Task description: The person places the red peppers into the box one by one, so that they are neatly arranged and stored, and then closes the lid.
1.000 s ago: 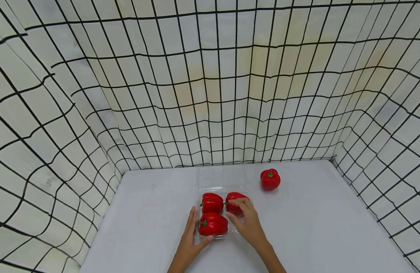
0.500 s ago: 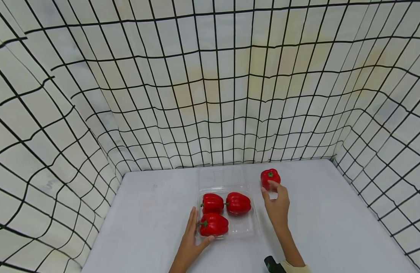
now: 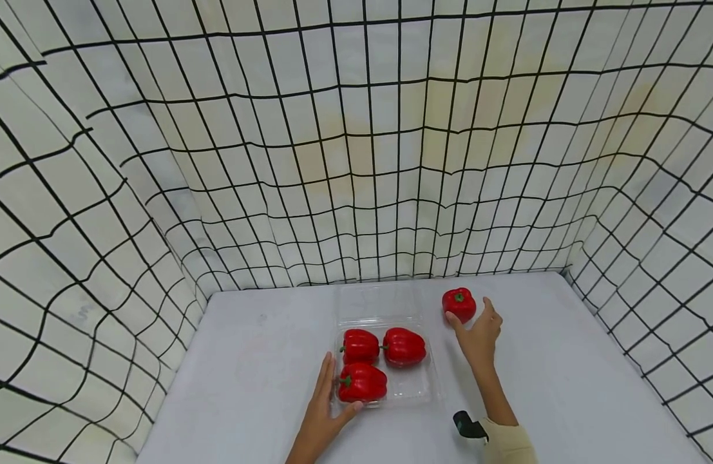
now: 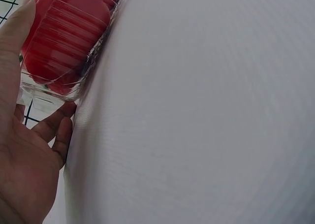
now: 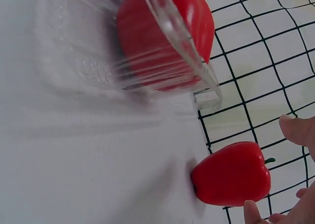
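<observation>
A clear plastic clamshell box (image 3: 412, 386) lies with its lid (image 3: 376, 301) folded back. Three red bell peppers are in it: one back left (image 3: 361, 346), one back right (image 3: 404, 348), one front left (image 3: 362, 383). My left hand (image 3: 321, 410) rests against the box's front left corner, fingers straight along the left side and thumb at the front edge. A separate red bell pepper (image 3: 458, 304) stands on the table, stem up. My right hand (image 3: 480, 336) is spread around its near right side, thumb at its front, fingers apart from it on the right.
A white table (image 3: 252, 380) bears everything. White walls with a black grid net (image 3: 356, 161) enclose it at the back and both sides. A dark wrist device (image 3: 469, 425) sits by the right sleeve (image 3: 509, 443).
My right hand has left the back right pepper in the box, moved right to the separate pepper, and widened its fingers there. The left hand has stayed at the box.
</observation>
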`<state>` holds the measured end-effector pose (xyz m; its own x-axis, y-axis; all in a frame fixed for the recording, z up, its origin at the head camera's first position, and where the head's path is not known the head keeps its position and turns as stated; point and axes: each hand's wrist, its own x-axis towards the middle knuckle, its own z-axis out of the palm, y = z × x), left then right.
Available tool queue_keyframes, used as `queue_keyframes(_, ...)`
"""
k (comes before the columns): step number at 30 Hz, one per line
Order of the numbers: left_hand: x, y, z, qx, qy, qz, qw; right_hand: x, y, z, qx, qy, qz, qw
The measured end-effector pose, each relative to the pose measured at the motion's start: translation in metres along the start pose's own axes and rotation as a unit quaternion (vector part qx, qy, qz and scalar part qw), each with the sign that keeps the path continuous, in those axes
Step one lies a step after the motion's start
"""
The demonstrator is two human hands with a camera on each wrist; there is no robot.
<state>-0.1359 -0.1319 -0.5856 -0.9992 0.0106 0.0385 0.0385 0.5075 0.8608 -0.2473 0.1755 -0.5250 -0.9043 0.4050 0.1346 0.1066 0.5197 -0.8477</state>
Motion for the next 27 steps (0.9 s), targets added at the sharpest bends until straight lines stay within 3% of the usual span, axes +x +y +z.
queue_keyframes(10, 0.001, -0.002, 0.001, 0.001, 0.0, 0.003, 1.0, 0.019, 0.011, 0.008, -0.016, -0.036, 0.022, 0.999)
queue_keyframes(27, 0.001, -0.003, 0.001, -0.007, -0.001, 0.006, 1.0, 0.025, 0.021, 0.024, 0.0, -0.012, -0.004, 0.9999)
